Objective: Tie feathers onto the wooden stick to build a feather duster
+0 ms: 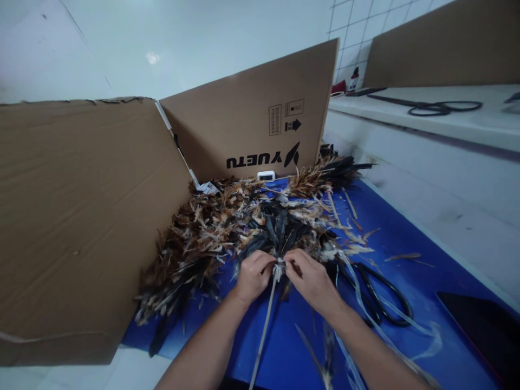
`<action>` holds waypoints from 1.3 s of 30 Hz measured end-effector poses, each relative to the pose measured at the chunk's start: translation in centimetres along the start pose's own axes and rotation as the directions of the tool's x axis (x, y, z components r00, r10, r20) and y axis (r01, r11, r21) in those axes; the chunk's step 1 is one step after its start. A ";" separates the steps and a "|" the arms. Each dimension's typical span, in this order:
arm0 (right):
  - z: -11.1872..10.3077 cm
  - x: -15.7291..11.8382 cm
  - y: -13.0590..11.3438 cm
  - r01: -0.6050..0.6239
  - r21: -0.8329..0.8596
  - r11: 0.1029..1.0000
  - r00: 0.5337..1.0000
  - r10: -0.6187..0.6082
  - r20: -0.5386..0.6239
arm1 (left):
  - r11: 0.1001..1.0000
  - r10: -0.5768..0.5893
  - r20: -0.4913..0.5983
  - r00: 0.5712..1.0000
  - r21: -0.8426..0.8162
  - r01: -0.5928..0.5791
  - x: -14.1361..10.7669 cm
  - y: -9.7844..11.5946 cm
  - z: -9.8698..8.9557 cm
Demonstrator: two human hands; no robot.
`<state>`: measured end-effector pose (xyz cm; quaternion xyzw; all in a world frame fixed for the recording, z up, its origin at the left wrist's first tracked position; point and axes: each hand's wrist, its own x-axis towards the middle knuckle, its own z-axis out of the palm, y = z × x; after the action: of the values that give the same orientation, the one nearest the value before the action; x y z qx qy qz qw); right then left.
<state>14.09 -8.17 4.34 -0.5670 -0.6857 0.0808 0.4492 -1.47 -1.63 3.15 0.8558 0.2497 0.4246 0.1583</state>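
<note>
In the head view, the left hand (255,275) and the right hand (311,279) meet from either side at a white binding (279,262), thumbs and fingers of both pinched on it. The binding wraps the top of a thin stick (264,336), which slants down toward the wearer between the forearms; dark feathers (280,230) fan out just above it. Beyond and to the left, a heap of brown and black feathers (203,222) covers much of the blue surface (390,233). Beside the right forearm lie black-handled scissors (401,298) and a clear plastic strip (359,295). A printed cardboard panel (227,119) stands behind, a small white device (266,176) at its foot.
</note>
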 end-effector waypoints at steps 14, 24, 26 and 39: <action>-0.1 0.1 0.0 -0.023 -0.051 0.998 0.998 0.019 -0.066 | 0.999 -0.022 0.009 1.000 0.033 0.022 -0.3 0.0 0.1; -0.3 0.1 0.3 -0.041 -0.106 0.994 0.998 0.036 -0.043 | 0.996 -0.069 0.015 0.998 0.052 0.068 -0.4 -0.1 0.1; -0.4 0.1 0.4 -0.098 -0.100 0.990 0.995 0.094 -0.043 | 0.993 -0.095 0.019 0.995 0.065 0.094 -0.3 0.1 0.0; -0.8 0.3 -0.2 -0.352 0.032 0.936 0.936 0.351 0.029 | 0.985 -0.148 -0.065 0.987 0.085 0.153 -0.2 0.7 -0.5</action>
<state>14.51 -8.30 5.05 -0.6712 -0.5768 0.1786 0.4299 -1.77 -2.28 3.59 0.8280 0.3369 0.4244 0.1438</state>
